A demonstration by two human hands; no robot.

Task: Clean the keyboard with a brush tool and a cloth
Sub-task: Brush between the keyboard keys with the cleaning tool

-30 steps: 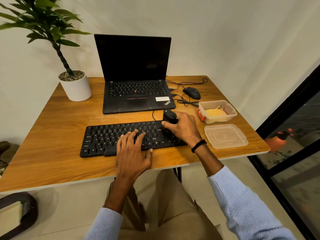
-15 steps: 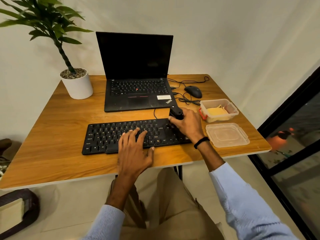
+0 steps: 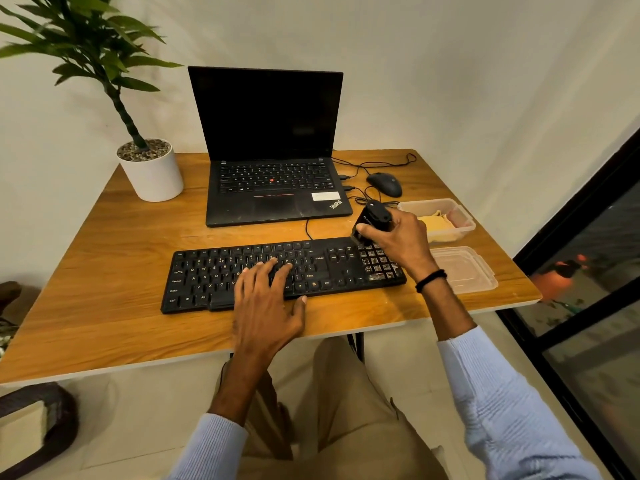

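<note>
A black full-size keyboard (image 3: 214, 271) lies across the front of the wooden desk (image 3: 104, 265). My left hand (image 3: 266, 299) rests flat on its middle keys and front edge, fingers spread. My right hand (image 3: 401, 240) grips a black brush tool (image 3: 372, 220), whose bristle end touches the top of the number pad at the keyboard's right end. A yellow cloth (image 3: 434, 225) lies bunched inside a clear plastic tub (image 3: 460, 216) just right of that hand.
An open black laptop (image 3: 273, 188) stands behind the keyboard, with a wired mouse (image 3: 384, 184) and cables to its right. The tub's clear lid (image 3: 464, 268) lies at the desk's right edge. A white potted plant (image 3: 150, 171) stands at the back left. A dark-framed glass door (image 3: 588, 289) stands close on the right.
My right hand has carried the brush tool rightward and back along the keyboard, from the main keys to the top of the number pad. My left hand has stayed on the keys.
</note>
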